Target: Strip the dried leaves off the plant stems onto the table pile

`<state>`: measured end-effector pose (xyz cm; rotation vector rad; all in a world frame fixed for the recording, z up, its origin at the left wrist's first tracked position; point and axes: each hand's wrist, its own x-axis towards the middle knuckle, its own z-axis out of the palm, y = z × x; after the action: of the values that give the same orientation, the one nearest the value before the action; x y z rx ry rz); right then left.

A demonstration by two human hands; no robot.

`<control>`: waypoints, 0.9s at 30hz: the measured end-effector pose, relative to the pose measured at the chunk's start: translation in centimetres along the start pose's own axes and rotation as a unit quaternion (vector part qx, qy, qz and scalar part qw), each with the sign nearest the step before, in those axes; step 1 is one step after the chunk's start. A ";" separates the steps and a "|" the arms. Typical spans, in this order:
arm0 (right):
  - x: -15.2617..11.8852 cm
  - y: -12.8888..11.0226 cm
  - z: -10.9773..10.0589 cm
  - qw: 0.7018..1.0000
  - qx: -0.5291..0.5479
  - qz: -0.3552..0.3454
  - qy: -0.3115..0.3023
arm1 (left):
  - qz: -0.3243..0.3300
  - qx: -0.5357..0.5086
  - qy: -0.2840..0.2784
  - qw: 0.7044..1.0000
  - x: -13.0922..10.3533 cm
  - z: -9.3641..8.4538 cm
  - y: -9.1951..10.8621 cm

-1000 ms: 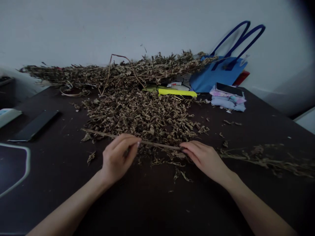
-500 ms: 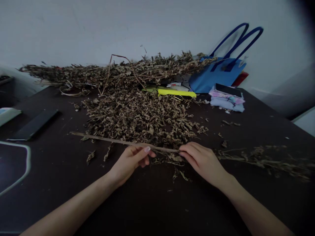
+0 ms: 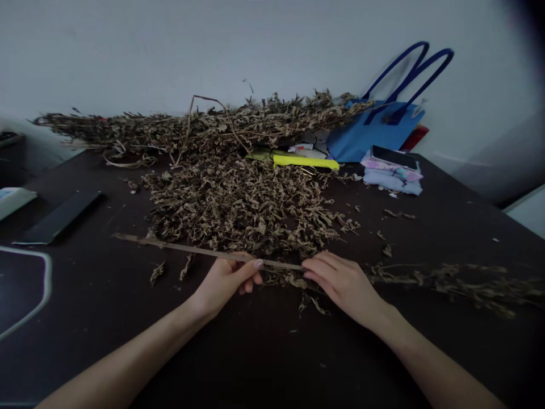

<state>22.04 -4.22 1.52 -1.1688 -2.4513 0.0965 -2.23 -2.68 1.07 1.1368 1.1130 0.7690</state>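
Observation:
A long dried plant stem (image 3: 191, 249) lies across in front of me, bare on its left part. My left hand (image 3: 227, 278) pinches it between thumb and fingers near the middle. Farther right, my right hand (image 3: 343, 281) is closed around the same stem, its fingertips turned down. Beyond that hand the stem's leafy end (image 3: 451, 278) stretches to the right, with dry leaves still on it. Just behind both hands spreads a heap of loose dried leaves (image 3: 238, 199). A few leaf bits (image 3: 313, 301) lie on the table between the hands.
Along the wall lies a big bundle of dried plants (image 3: 149, 128). A blue bag (image 3: 374, 133), a yellow object (image 3: 304, 161) and a phone (image 3: 394, 157) on folded cloth (image 3: 394, 179) are at the back right. A dark flat object (image 3: 59, 217) rests on the dark table (image 3: 264, 352) at left.
The stem has shifted slightly left, and its leafy end at the right has moved too. Both hands have moved a little left, still holding it.

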 end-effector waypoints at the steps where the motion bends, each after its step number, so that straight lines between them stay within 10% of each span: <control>1: 0.0 0.0 0.0 1.000 0.004 0.002 -0.002 | -0.003 0.002 -0.002 1.000 0.0 0.0 -0.1; 19: 0.1 0.4 -0.7 0.999 -0.032 -0.006 0.024 | 0.110 0.189 -0.038 0.975 0.4 -1.0 -0.6; 27: 0.0 0.3 -0.2 0.999 -0.042 -0.009 0.024 | 0.059 0.025 -0.035 0.997 0.1 -0.1 -0.2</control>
<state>22.33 -4.03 1.64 -1.1708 -2.4444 -0.0389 -2.31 -2.59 0.81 1.2720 1.0187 0.7908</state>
